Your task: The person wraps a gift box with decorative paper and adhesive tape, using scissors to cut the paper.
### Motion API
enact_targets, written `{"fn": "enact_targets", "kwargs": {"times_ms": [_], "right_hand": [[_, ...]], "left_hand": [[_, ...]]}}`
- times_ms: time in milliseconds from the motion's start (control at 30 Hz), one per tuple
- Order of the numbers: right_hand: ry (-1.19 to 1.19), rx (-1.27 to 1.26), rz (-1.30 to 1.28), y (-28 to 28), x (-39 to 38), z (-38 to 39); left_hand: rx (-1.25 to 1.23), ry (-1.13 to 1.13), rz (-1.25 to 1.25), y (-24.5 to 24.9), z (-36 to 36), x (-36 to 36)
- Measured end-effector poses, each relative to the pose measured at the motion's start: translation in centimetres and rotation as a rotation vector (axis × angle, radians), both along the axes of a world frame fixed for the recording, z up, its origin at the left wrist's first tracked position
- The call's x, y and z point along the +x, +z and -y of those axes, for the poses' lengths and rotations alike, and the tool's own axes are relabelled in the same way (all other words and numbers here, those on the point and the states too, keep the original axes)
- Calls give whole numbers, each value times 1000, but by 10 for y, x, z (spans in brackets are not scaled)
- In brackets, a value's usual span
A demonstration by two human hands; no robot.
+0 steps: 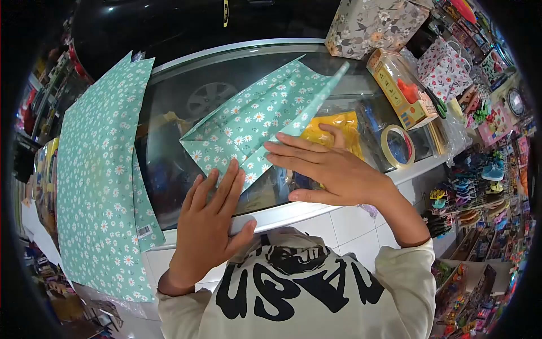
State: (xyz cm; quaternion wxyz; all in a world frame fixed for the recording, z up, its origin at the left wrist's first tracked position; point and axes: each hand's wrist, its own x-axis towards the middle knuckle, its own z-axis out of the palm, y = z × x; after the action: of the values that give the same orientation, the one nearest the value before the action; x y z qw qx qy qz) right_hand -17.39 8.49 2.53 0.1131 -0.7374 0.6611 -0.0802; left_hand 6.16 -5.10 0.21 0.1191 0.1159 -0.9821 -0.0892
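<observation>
A folded piece of green wrapping paper [248, 121] with white daisies lies on the glass counter, its far right edge curling up. My left hand [210, 217] rests with fingers stretched out, the tips on the paper's near corner. My right hand [324, 169] lies flat, fingers extended, its fingertips pressing along the right fold of the paper. Neither hand grips anything. At the left, a larger sheet of the same daisy paper [101, 181] hangs over the counter's end, with a barcode label [144, 231] near its lower corner.
On the glass counter [169, 206], a roll of tape [397, 147] lies right of my right hand. Behind it stand a toy box [402, 90], green-handled scissors [436, 103] and a floral box [375, 28]. A yellow packet [344, 127] shows beside the paper. Shelves of goods line the right.
</observation>
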Motion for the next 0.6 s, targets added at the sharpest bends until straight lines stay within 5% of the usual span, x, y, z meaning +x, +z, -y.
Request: {"fn": "enact_targets", "kwargs": {"times_ms": [167, 367, 600], "right_hand": [[-59, -154, -288, -5, -9, -4], [-53, -14, -117, -12, -19, 5], [-11, -113, -138, -5, -27, 0]], "left_hand": [[-51, -13, -38, 0, 1, -1], [-135, -32, 19, 3, 1, -1], [70, -67, -11, -3, 4, -1]]}}
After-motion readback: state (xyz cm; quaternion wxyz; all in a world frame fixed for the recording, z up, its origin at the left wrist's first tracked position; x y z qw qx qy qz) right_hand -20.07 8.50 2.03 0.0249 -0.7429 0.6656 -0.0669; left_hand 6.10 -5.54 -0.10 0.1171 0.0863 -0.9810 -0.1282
